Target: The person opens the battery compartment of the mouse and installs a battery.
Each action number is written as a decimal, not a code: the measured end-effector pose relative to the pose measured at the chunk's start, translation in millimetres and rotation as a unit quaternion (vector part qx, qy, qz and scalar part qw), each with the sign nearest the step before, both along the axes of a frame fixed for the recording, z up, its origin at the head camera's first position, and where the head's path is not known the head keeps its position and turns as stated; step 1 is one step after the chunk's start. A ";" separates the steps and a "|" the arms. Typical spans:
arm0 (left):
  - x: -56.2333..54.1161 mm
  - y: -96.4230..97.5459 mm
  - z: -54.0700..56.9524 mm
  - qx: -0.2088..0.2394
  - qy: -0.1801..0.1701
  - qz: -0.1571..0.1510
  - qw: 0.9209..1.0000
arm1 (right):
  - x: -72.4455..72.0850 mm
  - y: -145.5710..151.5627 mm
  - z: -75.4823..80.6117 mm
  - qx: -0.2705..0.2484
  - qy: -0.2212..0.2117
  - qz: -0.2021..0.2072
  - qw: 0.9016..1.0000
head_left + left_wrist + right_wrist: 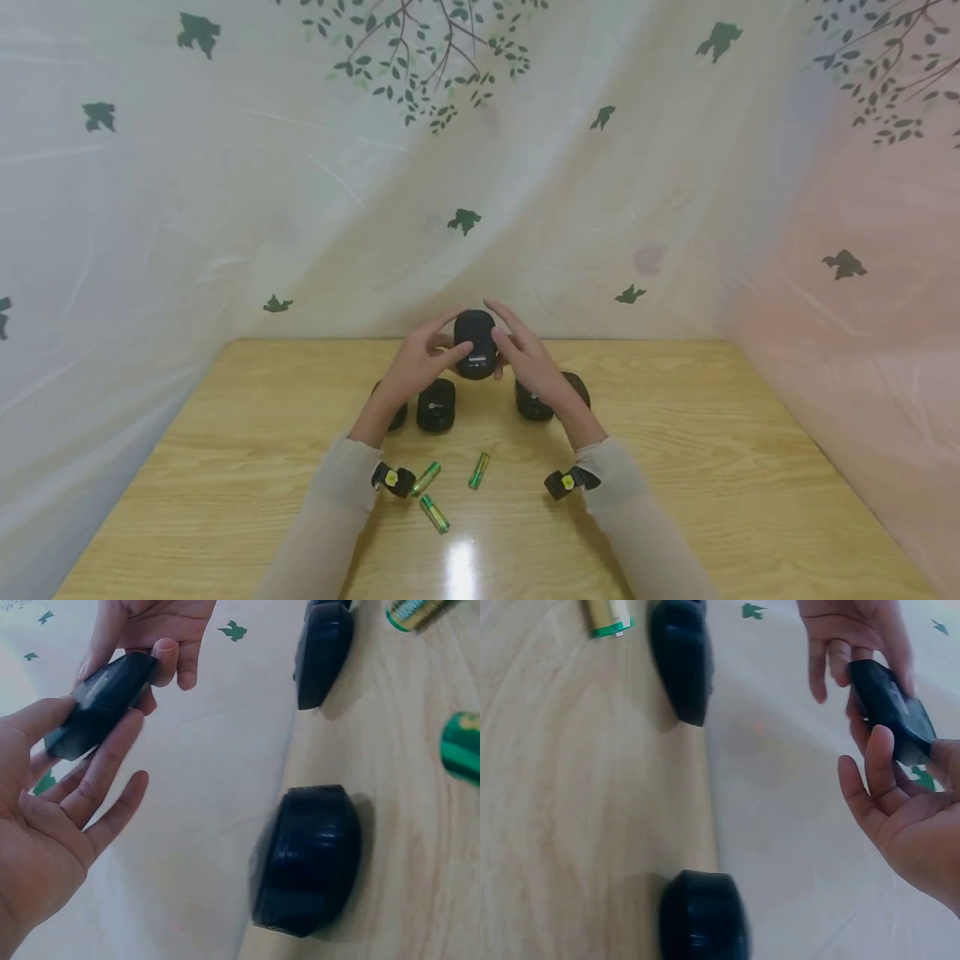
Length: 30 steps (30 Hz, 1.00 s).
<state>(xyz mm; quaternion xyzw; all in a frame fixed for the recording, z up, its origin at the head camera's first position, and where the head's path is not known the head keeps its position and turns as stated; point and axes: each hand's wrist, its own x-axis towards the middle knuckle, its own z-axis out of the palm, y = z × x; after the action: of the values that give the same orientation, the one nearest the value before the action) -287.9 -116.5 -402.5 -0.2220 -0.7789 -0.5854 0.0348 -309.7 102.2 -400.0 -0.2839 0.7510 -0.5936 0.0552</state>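
Note:
A black computer mouse [476,325] is raised above the far part of the table, a small pale label on the side facing the head camera. My left hand [416,362] pinches it from the left, thumb across its face. From the right, my right hand [531,362] also grips it with thumb and fingers. In the left wrist view the mouse [105,701] appears edge-on between both hands. The right wrist view shows the fingers of both hands around the mouse [889,709]. Its far side is hidden in the head view.
Black mice stand on the wooden table [712,467]: two at left, one a mouse [437,406] in full view, and two at right, including a mouse [531,404] partly behind my right wrist. Three green-and-gold batteries, among them one battery [478,471], lie nearer. A patterned curtain [525,208] hangs behind.

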 end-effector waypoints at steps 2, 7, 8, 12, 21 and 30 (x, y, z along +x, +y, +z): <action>-0.7 0.5 -3.1 0.014 0.002 -0.002 1.000 | -0.8 -2.0 -3.8 -0.007 0.001 0.001 1.000; -2.8 2.3 -9.6 0.036 0.011 0.002 0.999 | -1.8 -6.0 -9.5 -0.009 -0.002 -0.004 1.000; -3.2 2.7 -10.8 0.038 0.011 0.003 0.999 | -1.3 -6.7 -9.5 -0.009 -0.005 -0.006 1.000; -3.4 4.3 -13.9 0.044 0.008 0.007 0.999 | 8.7 -9.4 0.4 -0.003 -0.003 -0.009 1.000; -3.4 4.9 -15.3 0.044 0.008 0.007 0.999 | 21.6 -13.6 11.8 -0.009 0.023 -0.016 1.000; -3.8 5.5 -15.4 0.042 0.005 0.002 0.999 | 2.8 -16.3 -14.5 0.012 0.047 -0.051 0.998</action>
<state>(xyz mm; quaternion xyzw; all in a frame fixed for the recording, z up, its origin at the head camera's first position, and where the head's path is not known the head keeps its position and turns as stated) -291.7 -111.1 -417.9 -0.2213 -0.7538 -0.6167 0.0490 -306.9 85.9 -414.4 -0.2721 0.7731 -0.5729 -0.0070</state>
